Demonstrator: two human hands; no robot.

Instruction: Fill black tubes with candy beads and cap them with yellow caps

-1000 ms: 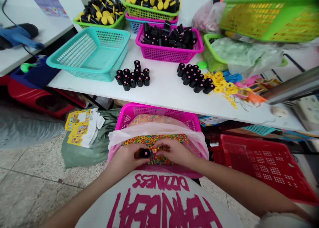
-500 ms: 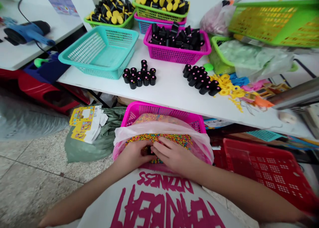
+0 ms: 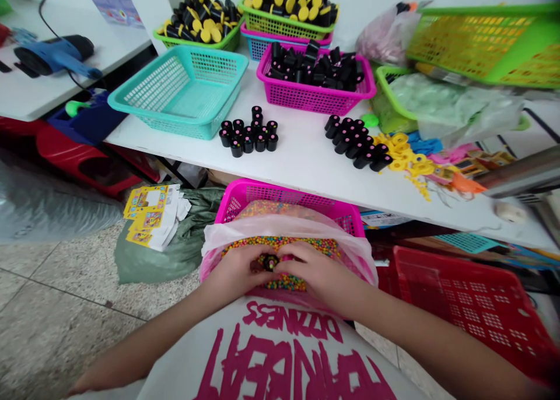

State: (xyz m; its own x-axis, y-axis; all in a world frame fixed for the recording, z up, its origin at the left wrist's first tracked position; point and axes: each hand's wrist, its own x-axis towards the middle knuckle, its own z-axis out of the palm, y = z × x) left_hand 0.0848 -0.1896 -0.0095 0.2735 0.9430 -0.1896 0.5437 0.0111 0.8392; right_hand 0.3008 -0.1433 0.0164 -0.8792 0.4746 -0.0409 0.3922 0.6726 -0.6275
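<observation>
- Both hands are together right over the beads, left hand [image 3: 236, 270] and right hand [image 3: 321, 270] nearly touching at the fingers
- Small black tube [image 3: 270, 263] with a pink-dotted end sits between them, just above the beads; left fingers look wrapped round it, right fingers are right beside it, can't tell if they're gripping it too
- Under the hands is a heap of tiny multicoloured beads [image 3: 284, 247], in a clear plastic bag [image 3: 280, 225] lining a pink basket [image 3: 289, 193] on the floor
- On the bench [image 3: 301, 167] just ahead are two loose groups of black tubes [image 3: 249, 136], standing upright on the left, mostly lying on the right
- Behind those: an empty-looking teal basket [image 3: 175, 120] and a magenta basket [image 3: 315, 100] piled with more black tubes
- Further back, green baskets of yellow-capped tubes [image 3: 284, 9]
- Yellow plastic rings [image 3: 406, 162] are scattered on the bench at the right
- Red basket [image 3: 464, 312] sits on the floor to the right, printed yellow cards [image 3: 151, 216] on a green sack [image 3: 161, 260] to the left
</observation>
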